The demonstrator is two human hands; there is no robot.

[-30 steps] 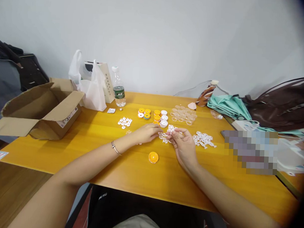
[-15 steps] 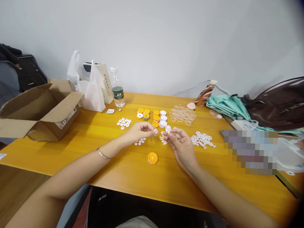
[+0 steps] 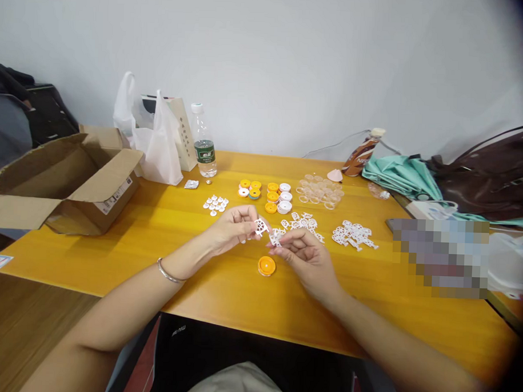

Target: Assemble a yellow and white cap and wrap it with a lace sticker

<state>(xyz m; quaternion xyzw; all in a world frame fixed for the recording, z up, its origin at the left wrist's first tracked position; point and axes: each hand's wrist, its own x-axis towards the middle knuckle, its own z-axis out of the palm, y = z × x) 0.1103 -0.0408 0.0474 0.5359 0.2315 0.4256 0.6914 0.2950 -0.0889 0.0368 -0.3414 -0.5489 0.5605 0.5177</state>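
My left hand (image 3: 233, 230) pinches a small white spoked plastic piece (image 3: 260, 227), its openwork face toward me. Close beside it, my right hand (image 3: 309, 259) grips another small white cut-out plastic piece (image 3: 275, 238) between thumb and fingers. The two pieces nearly meet; I cannot tell whether they touch. Below them on the table lies a round orange part (image 3: 266, 266) with a raised rim. Behind my right hand spreads a pile of white cut-out pieces (image 3: 301, 221), partly hidden by the fingers.
Stacked orange and white discs (image 3: 278, 198) stand mid-table, with clear rings (image 3: 320, 190) to their right. White round pieces (image 3: 215, 204) lie left, more white cut-outs (image 3: 354, 234) right. An open cardboard box (image 3: 94, 181), a water bottle (image 3: 205, 148) and a brown bottle (image 3: 362, 154) stand around.
Both hands have come lower and closer together, uncovering more of the white pile. The piece in my left hand now shows its spoked face. The camera view has shifted slightly.
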